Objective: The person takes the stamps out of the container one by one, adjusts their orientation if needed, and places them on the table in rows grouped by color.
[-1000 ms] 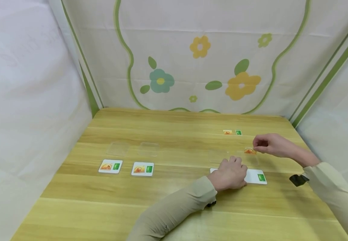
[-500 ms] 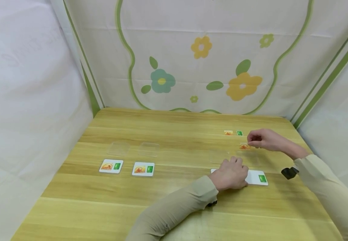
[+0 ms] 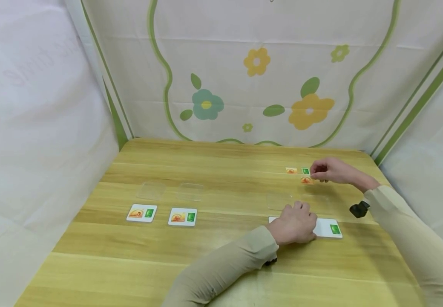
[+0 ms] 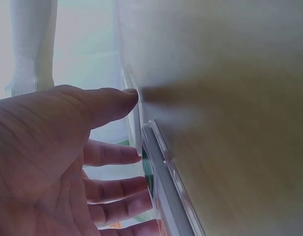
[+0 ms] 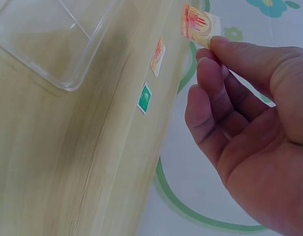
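Note:
My right hand [image 3: 334,170] pinches a small orange picture card [image 3: 307,181] between thumb and forefinger, held above the table in the right wrist view. Beyond it on the table lie another orange picture card [image 3: 291,170] and a small green card [image 3: 305,171]. My left hand [image 3: 295,224] rests on white cards, its fingertips and thumb touching them in the left wrist view. The right white card [image 3: 324,228] shows a green picture [image 3: 335,229] at its right end. The hand hides the middle of these cards.
Two white cards [image 3: 142,212] with orange and green pictures lie at the left. Behind them are clear plastic pieces [image 3: 190,192]. More clear pieces [image 3: 279,200] lie behind my left hand. Flowered cloth [image 3: 221,64] walls the back of the table [image 3: 221,264].
My right hand has moved left and farther back with the orange picture card, near the small green card. The left hand stays in place on the white cards.

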Demonstrator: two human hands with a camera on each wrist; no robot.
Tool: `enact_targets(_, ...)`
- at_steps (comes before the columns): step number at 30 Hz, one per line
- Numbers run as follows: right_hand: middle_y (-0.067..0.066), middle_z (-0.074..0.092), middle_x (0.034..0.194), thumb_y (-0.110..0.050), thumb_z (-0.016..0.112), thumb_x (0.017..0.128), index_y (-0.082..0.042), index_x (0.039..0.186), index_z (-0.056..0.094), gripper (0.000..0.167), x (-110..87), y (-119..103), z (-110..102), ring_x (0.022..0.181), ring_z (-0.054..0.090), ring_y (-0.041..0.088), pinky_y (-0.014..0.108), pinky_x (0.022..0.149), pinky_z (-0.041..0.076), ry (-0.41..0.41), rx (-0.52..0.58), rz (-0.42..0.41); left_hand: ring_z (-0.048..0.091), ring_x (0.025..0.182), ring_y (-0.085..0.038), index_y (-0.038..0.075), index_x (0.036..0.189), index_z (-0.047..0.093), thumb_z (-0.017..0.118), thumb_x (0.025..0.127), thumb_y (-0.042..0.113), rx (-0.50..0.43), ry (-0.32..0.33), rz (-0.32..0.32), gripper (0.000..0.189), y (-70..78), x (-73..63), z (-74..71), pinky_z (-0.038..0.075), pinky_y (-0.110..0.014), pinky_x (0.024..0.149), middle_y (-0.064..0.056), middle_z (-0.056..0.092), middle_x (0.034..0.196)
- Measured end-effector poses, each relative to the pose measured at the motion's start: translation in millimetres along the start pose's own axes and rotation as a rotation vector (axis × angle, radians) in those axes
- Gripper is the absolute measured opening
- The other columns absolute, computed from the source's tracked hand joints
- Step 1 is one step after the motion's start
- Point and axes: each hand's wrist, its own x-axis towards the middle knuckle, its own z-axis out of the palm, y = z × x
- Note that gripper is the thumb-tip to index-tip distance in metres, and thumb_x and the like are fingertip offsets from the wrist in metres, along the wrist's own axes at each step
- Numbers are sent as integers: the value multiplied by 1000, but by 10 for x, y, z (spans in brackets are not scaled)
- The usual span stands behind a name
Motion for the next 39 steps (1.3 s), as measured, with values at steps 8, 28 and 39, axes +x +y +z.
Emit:
enact_targets(8,14,66,84,-22,64,96,-9,93,67,13,120,21,-38,69,61,26,35,63,53,-1,7,-6,36,127,-8,37,133,50,48,93,64,6,-8,1,48,14,-2,-14,43,-31,95,12,41,137)
enact_targets(28,20,66,85,-15,61,98,-2,95,65,15,541,34,-30,74,60,40,43,67,54,-44,-15,9,37,124,-8,37,131,51,49,93,63,5,17,-13,46,-23,7,35,43,-32,93,12,43,135)
enact_targets(39,20,66,81,-13,58,99,-2,92,65,15,718,-73,-34,70,60,40,39,61,51,-66,-68,3,35,129,-8,38,135,48,47,94,63,29,-5,-9,48,-13,24,-8,43,-32,97,12,40,140)
